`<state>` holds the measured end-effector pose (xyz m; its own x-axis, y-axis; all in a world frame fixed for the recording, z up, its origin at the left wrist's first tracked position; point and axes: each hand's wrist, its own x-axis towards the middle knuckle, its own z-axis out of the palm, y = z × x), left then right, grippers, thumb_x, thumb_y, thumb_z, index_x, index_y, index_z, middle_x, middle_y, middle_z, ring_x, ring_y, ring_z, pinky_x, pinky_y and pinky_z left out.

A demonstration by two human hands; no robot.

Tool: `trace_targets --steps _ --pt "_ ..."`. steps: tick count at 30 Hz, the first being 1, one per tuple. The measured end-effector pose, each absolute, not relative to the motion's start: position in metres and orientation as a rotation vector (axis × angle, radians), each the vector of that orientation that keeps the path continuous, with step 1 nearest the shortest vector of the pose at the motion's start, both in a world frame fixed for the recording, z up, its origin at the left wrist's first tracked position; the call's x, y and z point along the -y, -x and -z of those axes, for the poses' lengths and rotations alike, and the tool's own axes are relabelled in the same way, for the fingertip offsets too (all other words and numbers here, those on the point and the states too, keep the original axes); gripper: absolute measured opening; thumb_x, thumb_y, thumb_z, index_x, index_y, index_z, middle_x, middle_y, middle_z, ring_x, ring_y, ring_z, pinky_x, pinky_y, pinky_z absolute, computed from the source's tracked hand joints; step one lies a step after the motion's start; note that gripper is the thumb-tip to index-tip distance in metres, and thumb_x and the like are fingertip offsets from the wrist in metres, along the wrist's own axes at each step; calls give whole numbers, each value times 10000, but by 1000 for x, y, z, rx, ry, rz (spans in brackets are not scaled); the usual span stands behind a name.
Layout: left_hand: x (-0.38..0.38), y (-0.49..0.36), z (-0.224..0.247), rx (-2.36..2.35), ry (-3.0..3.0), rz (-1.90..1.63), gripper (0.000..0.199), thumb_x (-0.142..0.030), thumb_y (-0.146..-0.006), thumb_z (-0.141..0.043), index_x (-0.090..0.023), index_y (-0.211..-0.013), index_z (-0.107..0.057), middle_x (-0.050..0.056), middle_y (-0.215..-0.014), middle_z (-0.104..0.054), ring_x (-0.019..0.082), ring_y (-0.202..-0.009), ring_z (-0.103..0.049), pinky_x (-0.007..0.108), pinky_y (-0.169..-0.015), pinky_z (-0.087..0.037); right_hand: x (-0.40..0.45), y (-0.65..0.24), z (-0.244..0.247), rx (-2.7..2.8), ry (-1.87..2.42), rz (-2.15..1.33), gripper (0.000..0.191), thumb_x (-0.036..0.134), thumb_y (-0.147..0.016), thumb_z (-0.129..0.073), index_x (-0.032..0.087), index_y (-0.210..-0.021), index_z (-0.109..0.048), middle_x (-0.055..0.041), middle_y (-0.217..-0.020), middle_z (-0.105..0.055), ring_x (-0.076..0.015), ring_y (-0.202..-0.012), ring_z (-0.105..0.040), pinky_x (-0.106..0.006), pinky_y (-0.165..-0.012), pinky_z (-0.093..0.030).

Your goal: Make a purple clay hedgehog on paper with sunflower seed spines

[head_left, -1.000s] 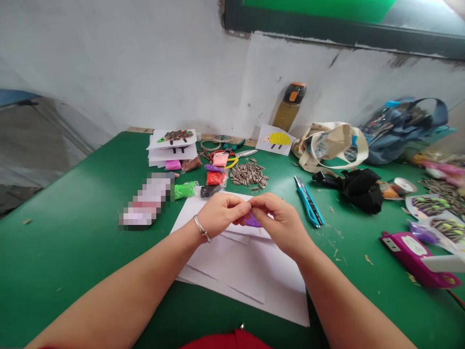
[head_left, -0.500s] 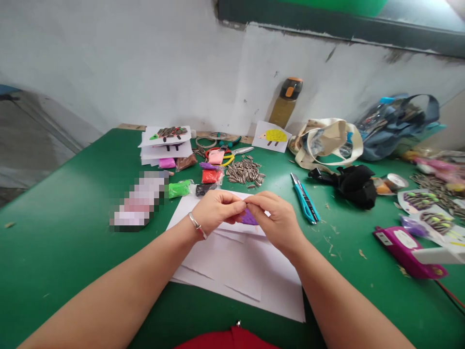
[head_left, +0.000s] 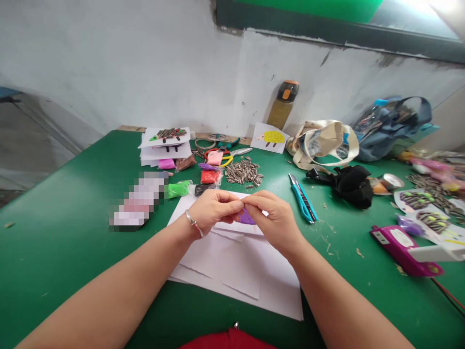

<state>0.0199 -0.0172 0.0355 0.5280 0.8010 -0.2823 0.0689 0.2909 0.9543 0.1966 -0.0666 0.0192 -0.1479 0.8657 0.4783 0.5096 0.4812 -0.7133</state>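
Observation:
My left hand (head_left: 215, 209), with a silver bracelet at the wrist, and my right hand (head_left: 273, 216) meet fingertip to fingertip above the white sheets of paper (head_left: 241, 266). Both are closed in a pinch at the same spot. Whatever small thing lies between the fingertips is hidden. Just below the fingers a flat purple clay shape (head_left: 247, 216) shows on the top sheet, partly covered by my hands. Beyond them lie a pile of sunflower seeds (head_left: 244, 172) and packets of red clay (head_left: 209, 177) and green clay (head_left: 178, 189).
A blue utility knife (head_left: 302, 198) lies right of the paper, near a black strap bundle (head_left: 352, 186) and a magenta device (head_left: 405, 249). Scissors (head_left: 240, 152), a hedgehog picture (head_left: 270, 138), a bottle (head_left: 282, 105) and a cloth bag (head_left: 323, 145) are at the back. A pixelated object (head_left: 140, 201) sits left.
The view has shifted slightly, so most things sit a little further left. Both hands keep their pinch together over the purple clay.

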Motion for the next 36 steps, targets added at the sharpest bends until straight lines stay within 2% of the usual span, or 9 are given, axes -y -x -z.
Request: trace_targets --steps 7,18,28,36 --pt "15 -20 -34 -892 -1204 -576 344 -437 -662 -818 -113 -724 -719 20 -615 -620 101 -579 -541 227 -559 -438 66 -196 -20 1819 1248 -456 161 194 -921 -559 241 -901 -712 -16 -848 -669 -150 -790 -609 -273 -717 -474" --pt "8 -13 -30 -902 -1135 -582 398 -487 -665 -821 -113 -765 -730 27 -655 -635 98 -597 -550 225 -572 -435 60 -187 -24 1832 1286 -540 165 129 -885 -570 231 -907 -698 -10 -842 -655 -138 -778 -591 -242 -699 -461" --pt "9 -15 -30 -905 -1109 -519 427 -522 -635 -830 -120 -736 -730 49 -675 -670 113 -614 -584 236 -591 -463 63 -193 -22 1810 1328 -543 183 191 -912 -551 254 -876 -719 -1 -825 -693 -144 -767 -614 -252 -698 -455" --pt "9 -17 -29 -901 -1136 -532 341 -440 -666 -825 -120 -715 -720 34 -625 -648 108 -573 -570 227 -550 -428 63 -192 -19 1807 1329 -515 182 218 -920 -547 262 -927 -723 -10 -839 -686 -153 -774 -603 -264 -709 -458"
